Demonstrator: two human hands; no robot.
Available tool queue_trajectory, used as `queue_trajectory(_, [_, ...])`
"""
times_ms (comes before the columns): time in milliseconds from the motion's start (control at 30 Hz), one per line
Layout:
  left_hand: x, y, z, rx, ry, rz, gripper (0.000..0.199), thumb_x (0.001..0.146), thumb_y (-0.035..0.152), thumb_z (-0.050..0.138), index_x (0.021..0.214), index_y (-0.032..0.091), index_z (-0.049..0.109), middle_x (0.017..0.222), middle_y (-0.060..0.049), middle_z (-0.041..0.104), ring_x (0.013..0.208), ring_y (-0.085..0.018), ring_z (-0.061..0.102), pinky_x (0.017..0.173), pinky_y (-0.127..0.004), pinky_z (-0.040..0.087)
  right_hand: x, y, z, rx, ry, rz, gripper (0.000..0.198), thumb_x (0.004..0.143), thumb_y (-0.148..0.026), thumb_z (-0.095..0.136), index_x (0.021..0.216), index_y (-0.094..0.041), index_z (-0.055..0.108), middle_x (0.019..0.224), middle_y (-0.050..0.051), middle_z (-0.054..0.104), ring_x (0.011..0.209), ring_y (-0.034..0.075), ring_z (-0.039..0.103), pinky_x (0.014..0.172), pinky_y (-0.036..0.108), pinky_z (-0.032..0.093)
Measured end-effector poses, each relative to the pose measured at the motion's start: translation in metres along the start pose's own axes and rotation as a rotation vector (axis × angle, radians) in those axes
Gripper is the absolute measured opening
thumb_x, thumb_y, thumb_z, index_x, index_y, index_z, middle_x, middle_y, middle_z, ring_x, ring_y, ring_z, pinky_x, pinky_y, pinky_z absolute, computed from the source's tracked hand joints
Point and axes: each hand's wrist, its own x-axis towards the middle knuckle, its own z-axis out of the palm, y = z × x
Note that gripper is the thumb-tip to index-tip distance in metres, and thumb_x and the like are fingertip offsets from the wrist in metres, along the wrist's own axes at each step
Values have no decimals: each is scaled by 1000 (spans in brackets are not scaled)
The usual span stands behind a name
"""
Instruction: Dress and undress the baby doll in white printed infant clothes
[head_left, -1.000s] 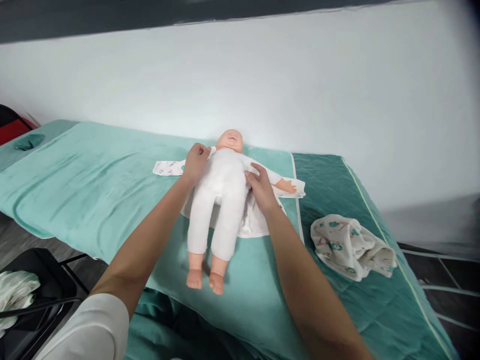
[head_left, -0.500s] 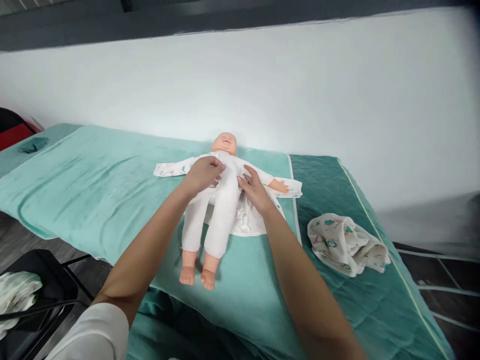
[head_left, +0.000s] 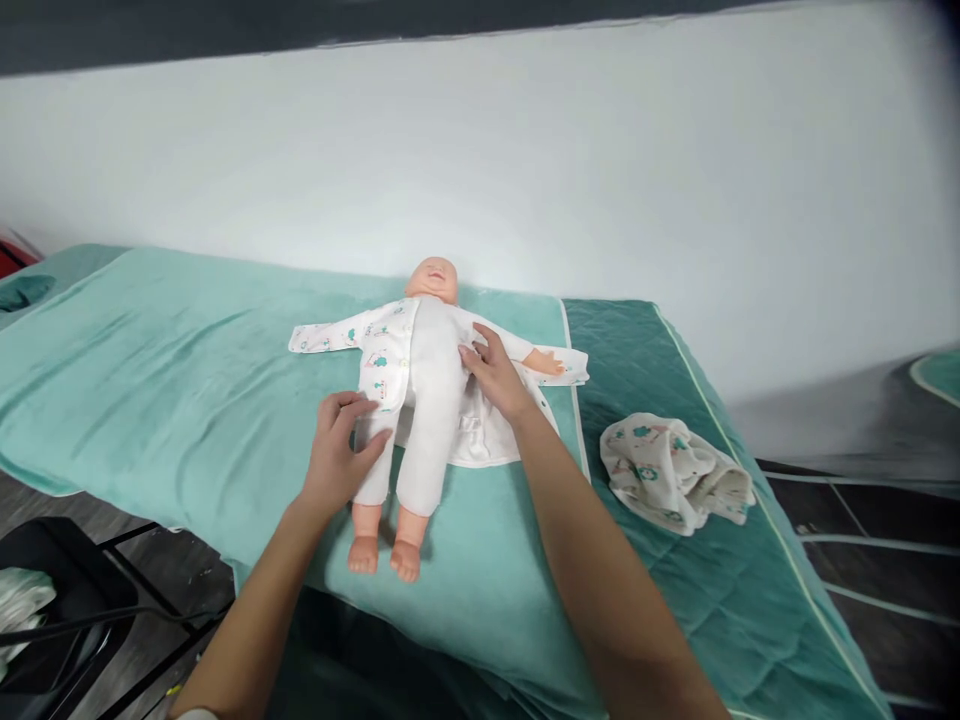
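A baby doll (head_left: 426, 360) with a white cloth body lies face up, its head toward the wall and feet toward me. A white baby jacket (head_left: 385, 355) with green and pink prints is open under it. One sleeve covers the arm at image left, and that front panel lies over the doll's side. The other panel is spread out under the arm at right, whose hand rests bare on the flat sleeve. My left hand (head_left: 341, 445) is at the panel's lower corner, thumb and fingers apart. My right hand (head_left: 496, 372) rests against the doll's side, fingers spread.
A crumpled printed baby garment (head_left: 671, 472) lies at right on the dark green quilted cover (head_left: 750, 600). The light green sheet (head_left: 187, 360) covers the bed, which stands against a white wall (head_left: 480, 160). A black chair (head_left: 67, 570) holding pale cloth is at lower left.
My left hand has moved from the doll's chest down to its hip. The jacket's left-side panel now lies over that side of the body. My right hand has stayed by the other side.
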Motion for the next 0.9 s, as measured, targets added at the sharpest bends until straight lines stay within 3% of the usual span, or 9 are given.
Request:
queue_trajectory(100, [4,4,1,68,26,-16,10,98,28,59,105,26,65,103,-7,63,100,-24,59,89,-44,53,0,1,-1,5,6,1,100,77,-79,68,155,-24,36,145,17,55,150,29,40,127,47,28])
queue_trajectory(367, [14,29,4,-36,-157,99,12,100,29,54,95,28,65,94,-5,71,92,-22,65,84,-40,53,1,2,-1,1,11,-9,100,75,-81,70,152,-26,39,148,15,53,152,29,38,127,50,28])
queue_trajectory(433, [10,30,4,-56,-75,93,11,99,26,55,94,28,65,91,-4,70,89,-21,64,82,-38,53,0,1,-1,3,10,-3,99,75,-81,70,152,-26,39,149,16,53,152,29,37,128,50,28])
queue_trajectory(567, [3,19,-1,-67,248,-138,11,99,30,53,100,26,64,103,-5,66,98,-21,62,86,-37,51,-2,-3,-2,-9,-1,0,98,77,-79,69,153,-25,38,147,16,55,152,28,38,128,49,27])
queue_trajectory(633, [-1,12,-3,-105,206,-292,16,100,36,51,99,25,62,104,-5,64,98,-21,61,85,-35,50,-1,-3,-2,-9,3,0,101,76,-79,70,153,-23,38,148,18,54,152,29,38,128,49,27])
queue_trajectory(767, [-7,6,-3,-203,5,-506,26,99,47,51,87,25,57,78,1,57,73,-18,52,67,-30,44,0,-2,-1,-7,14,-3,100,76,-79,70,153,-23,39,148,17,54,151,30,39,128,49,28])
queue_trajectory(900, [0,6,-3,-179,26,-585,32,97,50,52,78,24,54,69,2,53,67,-17,47,62,-30,40,-1,-2,-1,-5,-1,-6,98,77,-78,70,153,-25,38,150,16,52,150,29,39,127,49,29])
